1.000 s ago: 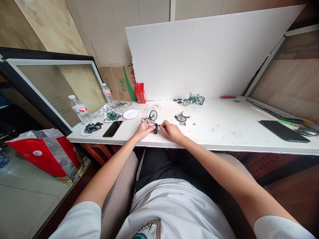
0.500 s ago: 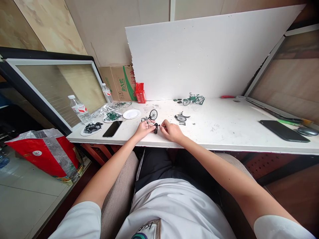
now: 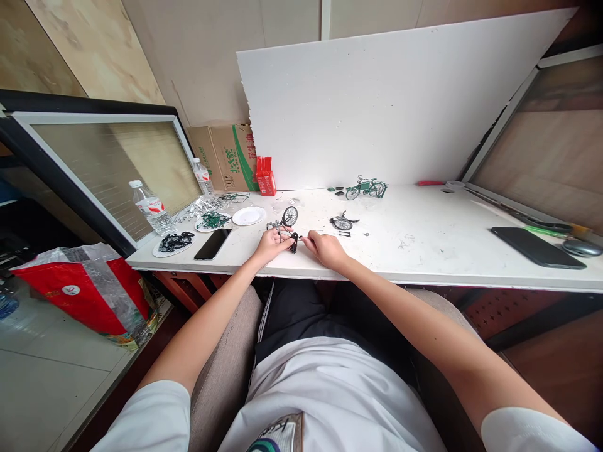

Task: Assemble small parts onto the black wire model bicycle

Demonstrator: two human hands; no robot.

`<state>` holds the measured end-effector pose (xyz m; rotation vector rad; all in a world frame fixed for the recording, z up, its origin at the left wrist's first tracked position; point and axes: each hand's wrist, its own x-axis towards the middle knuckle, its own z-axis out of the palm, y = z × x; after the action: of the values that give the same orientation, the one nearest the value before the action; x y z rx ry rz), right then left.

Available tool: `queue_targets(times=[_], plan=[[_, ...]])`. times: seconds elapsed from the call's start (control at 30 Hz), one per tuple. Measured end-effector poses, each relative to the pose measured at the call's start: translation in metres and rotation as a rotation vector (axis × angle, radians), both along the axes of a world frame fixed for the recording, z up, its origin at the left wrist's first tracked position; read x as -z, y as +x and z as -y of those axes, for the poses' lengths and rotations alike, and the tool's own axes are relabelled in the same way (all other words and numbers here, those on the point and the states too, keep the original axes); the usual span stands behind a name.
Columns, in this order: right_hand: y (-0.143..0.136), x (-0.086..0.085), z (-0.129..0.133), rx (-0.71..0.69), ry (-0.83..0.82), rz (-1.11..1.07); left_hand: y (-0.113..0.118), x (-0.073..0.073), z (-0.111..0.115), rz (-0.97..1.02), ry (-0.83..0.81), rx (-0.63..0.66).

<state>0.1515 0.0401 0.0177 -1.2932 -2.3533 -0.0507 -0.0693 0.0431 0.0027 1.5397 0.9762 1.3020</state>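
Compared with one second ago, I see almost no change: both my hands stay at the front edge of the table (image 3: pixel 424 251), a little left of its middle, and the right hand (image 3: pixel 326 248) has moved only slightly towards the left one.

My left hand (image 3: pixel 270 243) is closed around the frame of a small black model bike (image 3: pixel 286 227); its fingers curl on the part next to the front wheel, which stands upright just behind my knuckles. My right hand is pinched together, thumb against forefinger, on a thin dark piece at the other end of the same model. What exactly this piece is I cannot tell, it is too small. The two hands are nearly touching, with the model between them.

Behind my right hand a loose wheel (image 3: pixel 342 223) lies flat on the table. Further back, near the white board (image 3: pixel 400 100), stands a finished green bike (image 3: pixel 367 187).

On the left part of the table I see a dark phone (image 3: pixel 212 243), a white plate (image 3: pixel 249 216), green parts (image 3: pixel 213 220) and black parts (image 3: pixel 175 241) on other plates. At the left back corner stands a carton (image 3: pixel 226 157) with green Chinese characters, which I cannot read surely, and a red box (image 3: pixel 266 176). A bottle (image 3: pixel 151 208) with a red and white label stands just beyond the left edge. A second phone (image 3: pixel 537 247) lies near the right end.
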Motion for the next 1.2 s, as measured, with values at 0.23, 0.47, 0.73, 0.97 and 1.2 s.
queue_targets(times=[0.23,0.47,0.73,0.97,1.2], plan=[[0.0003,-0.0061,0.0055,-0.028,-0.053,-0.064,-0.0008,0.0034,-0.0021,0.005,0.005,-0.005],[0.0019,0.0014,0.0007,-0.085,-0.031,-0.076,0.0000,0.0032,-0.0026,0.027,0.003,-0.012],[0.0003,-0.0030,0.0025,0.013,-0.007,0.029,-0.0007,0.0032,-0.0020,0.008,0.020,0.002],[-0.0007,-0.0068,0.0057,0.007,-0.046,0.013,-0.0008,0.0032,-0.0022,0.001,0.016,-0.005],[0.0011,-0.0024,0.0035,-0.098,-0.064,-0.084,-0.0010,0.0038,-0.0033,0.008,0.009,-0.005]])
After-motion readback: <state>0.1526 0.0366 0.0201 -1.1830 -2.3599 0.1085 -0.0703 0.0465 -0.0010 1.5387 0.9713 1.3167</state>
